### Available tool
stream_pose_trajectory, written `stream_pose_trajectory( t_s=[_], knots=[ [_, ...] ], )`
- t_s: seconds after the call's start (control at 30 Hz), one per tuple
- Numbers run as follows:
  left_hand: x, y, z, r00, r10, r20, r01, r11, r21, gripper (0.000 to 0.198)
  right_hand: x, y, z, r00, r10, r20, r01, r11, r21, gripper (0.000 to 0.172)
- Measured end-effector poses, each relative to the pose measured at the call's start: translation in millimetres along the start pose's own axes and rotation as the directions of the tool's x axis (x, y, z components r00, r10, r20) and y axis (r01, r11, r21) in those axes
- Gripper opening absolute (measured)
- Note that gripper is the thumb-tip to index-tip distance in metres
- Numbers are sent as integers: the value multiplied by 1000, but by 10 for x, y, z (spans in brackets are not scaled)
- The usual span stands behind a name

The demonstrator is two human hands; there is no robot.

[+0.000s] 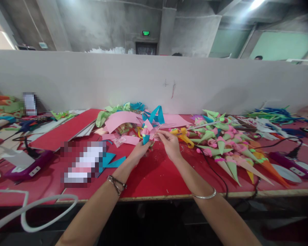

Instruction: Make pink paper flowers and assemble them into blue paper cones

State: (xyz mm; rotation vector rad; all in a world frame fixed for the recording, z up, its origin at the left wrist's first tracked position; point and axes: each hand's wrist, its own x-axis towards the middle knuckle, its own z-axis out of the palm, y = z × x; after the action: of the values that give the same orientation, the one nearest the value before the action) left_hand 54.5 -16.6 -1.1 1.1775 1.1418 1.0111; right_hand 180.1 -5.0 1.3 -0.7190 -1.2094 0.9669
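My left hand (140, 152) grips a small blue paper cone (145, 138) topped with a pink and pale green filling, like a paper ice cream cone. To its right, my right hand (170, 144) is closed in a pinch near the cone's top. A thin pale strand shows at its fingertips, too small to name. Behind both hands lie pink paper sheets (123, 120) and a looped blue paper strip (157, 114). A yellow glue gun (183, 136) rests just right of my right hand.
Finished-looking paper cones (227, 141) are heaped at the right. Purple power strips (30, 165) (295, 164) sit at both sides, with black cords on the red table (154, 182). Blue paper pieces (111, 161) lie left, beside a blurred-out rectangle (84, 164). A grey partition (92, 82) stands behind.
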Motion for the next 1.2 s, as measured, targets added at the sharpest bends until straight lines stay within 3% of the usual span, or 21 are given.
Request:
stream_pose_trajectory(
  t_s=[0.13,0.33,0.57,0.8,0.97,1.2],
  knots=[
    [6,-22,-1,999,35,18,-37,993,116,21,-16,-34,8,1000,7,27,-5,998,-59,17],
    [23,-39,-16,996,85,30,-89,971,220,26,-29,-109,-9,977,-182,114,208,931,-299,13],
    [62,-59,-36,994,104,22,-106,953,285,30,-26,-68,-3,981,-128,144,159,961,-227,17],
    [20,-55,-24,996,73,48,-84,953,292,29,-26,-10,8,998,-55,14,57,991,-123,16],
    [-17,-44,-22,995,53,83,-74,956,285,29,-55,-52,28,994,-91,54,100,977,-190,14],
    [-48,-29,-3,988,56,141,-94,955,280,28,-92,-114,49,962,-228,153,266,913,-309,8]
  ],
)
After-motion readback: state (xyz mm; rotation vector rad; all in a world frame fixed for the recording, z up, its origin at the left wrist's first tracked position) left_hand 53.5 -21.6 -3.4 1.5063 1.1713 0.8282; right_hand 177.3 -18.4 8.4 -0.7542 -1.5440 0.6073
